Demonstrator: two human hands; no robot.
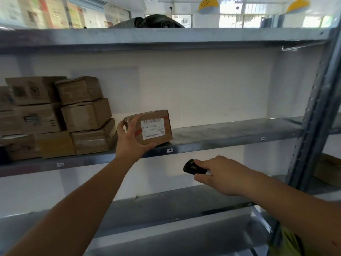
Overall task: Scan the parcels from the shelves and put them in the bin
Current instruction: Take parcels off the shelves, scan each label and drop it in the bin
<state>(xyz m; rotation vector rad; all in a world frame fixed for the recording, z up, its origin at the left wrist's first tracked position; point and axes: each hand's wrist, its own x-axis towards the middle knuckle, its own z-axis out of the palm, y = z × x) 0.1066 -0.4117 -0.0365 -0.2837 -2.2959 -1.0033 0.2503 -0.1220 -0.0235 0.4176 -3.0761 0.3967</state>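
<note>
R hand [224,175] grips scanner [191,166]; L hand [132,138] curled round labelled parcel [152,127] on shelf [230,134].

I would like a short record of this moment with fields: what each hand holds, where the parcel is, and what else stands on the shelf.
left hand: left hand grips a labelled parcel
parcel place: at the front edge of the middle shelf, label facing the camera
right hand: right hand holds a black scanner below the parcel
also on shelf: stacked cardboard boxes at the left
bin: not in view
</note>
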